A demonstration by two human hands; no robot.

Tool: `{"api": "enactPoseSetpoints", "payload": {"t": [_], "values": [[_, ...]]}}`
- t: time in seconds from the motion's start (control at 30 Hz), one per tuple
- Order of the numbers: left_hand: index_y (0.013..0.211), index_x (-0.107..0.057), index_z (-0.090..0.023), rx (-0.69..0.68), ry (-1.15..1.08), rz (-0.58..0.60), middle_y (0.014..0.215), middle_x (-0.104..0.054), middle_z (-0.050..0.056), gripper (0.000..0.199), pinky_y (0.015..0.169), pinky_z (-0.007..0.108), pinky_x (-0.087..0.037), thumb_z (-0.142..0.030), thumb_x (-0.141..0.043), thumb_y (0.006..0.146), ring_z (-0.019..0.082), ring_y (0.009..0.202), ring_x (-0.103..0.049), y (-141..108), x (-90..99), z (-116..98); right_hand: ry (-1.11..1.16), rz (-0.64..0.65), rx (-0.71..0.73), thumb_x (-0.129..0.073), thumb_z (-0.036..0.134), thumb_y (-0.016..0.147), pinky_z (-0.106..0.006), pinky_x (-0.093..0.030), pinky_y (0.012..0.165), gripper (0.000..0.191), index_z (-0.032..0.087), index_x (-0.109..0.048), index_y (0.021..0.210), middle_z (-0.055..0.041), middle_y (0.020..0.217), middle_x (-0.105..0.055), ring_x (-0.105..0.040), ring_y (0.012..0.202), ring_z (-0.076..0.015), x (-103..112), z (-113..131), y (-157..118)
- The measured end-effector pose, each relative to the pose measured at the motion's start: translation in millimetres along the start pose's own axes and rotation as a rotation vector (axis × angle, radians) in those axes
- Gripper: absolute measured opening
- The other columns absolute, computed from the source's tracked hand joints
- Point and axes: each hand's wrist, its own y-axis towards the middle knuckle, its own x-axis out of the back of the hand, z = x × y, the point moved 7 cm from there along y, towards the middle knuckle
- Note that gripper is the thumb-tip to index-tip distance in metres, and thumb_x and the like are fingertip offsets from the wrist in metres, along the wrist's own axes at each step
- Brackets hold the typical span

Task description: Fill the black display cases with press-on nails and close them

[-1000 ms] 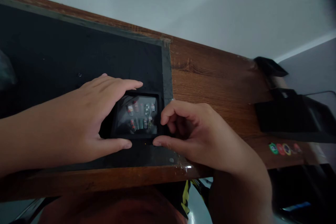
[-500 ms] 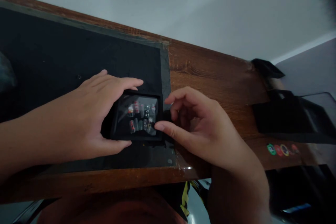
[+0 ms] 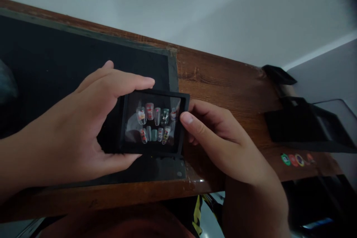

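Observation:
A black frame [image 3: 184,134] with a clear window shows two rows of several small decorated nail tips [image 3: 157,116]. It is held up over the right edge of the black mat, tilted a little. My left hand [image 3: 80,126] grips the frame from the left, its fingers along the top edge and its thumb along the bottom edge. My right hand [image 3: 220,134] pinches the frame's right side, thumb on the front, the other fingers behind and partly hidden.
The black mat [image 3: 55,55] covers the left of the wooden table [image 3: 220,78]. Round coloured stickers [image 3: 299,160] lie at the right. Black objects [image 3: 306,122] stand beyond them, with a small black tray [image 3: 279,75] near the wall. A blurred object [image 3: 7,83] is at the far left.
The frame has risen toward the camera and its right side is lifted. My right hand has closed on its right edge, where before its fingers were apart. My left hand has stayed around it.

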Motion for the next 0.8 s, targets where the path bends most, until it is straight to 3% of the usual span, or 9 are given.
{"api": "enactPoseSetpoints", "payload": {"t": [0.27, 0.47, 0.63, 0.8], "values": [[0.173, -0.041, -0.032, -0.019, 0.009, -0.045, 0.154, -0.068, 0.000, 0.088, 0.145, 0.072, -0.029, -0.053, -0.079, 0.095, 0.032, 0.144, -0.070, 1, 2.4, -6, 0.252, 0.082, -0.069, -0.089, 0.041, 0.099, -0.022, -0.042, 0.065, 0.040, 0.021, -0.062, 0.076, 0.0046, 0.077, -0.057, -0.047, 0.069, -0.0089, -5, 0, 0], [0.174, -0.040, -0.030, -0.053, 0.030, -0.054, 0.154, -0.068, -0.001, 0.094, 0.145, 0.071, -0.033, -0.052, -0.081, 0.093, 0.030, 0.138, -0.073, -2, 3.0, -10, 0.521, 0.204, -0.111, -0.088, 0.019, 0.093, -0.021, -0.054, 0.087, 0.008, 0.025, -0.083, 0.091, 0.0061, 0.085, -0.075, -0.067, 0.081, -0.0092, -18, -4, -2], [0.175, -0.040, -0.031, -0.068, 0.032, -0.051, 0.156, -0.066, -0.001, 0.094, 0.146, 0.068, -0.034, -0.053, -0.081, 0.094, 0.031, 0.141, -0.071, -3, 0.6, -10, 0.478, 0.169, -0.135, -0.082, 0.007, 0.084, -0.018, -0.052, 0.081, 0.017, 0.024, -0.084, 0.084, 0.0080, 0.079, -0.076, -0.065, 0.078, -0.0087, -23, -6, 1], [0.169, -0.050, -0.027, -0.036, 0.036, -0.051, 0.156, -0.064, 0.001, 0.089, 0.147, 0.059, -0.035, -0.057, -0.083, 0.092, 0.030, 0.140, -0.071, -4, -1.6, -6, 0.419, 0.120, -0.170, -0.072, 0.011, 0.084, -0.020, -0.050, 0.074, 0.014, 0.022, -0.082, 0.086, 0.0075, 0.076, -0.074, -0.061, 0.072, -0.0089, -27, -10, 1]]}}
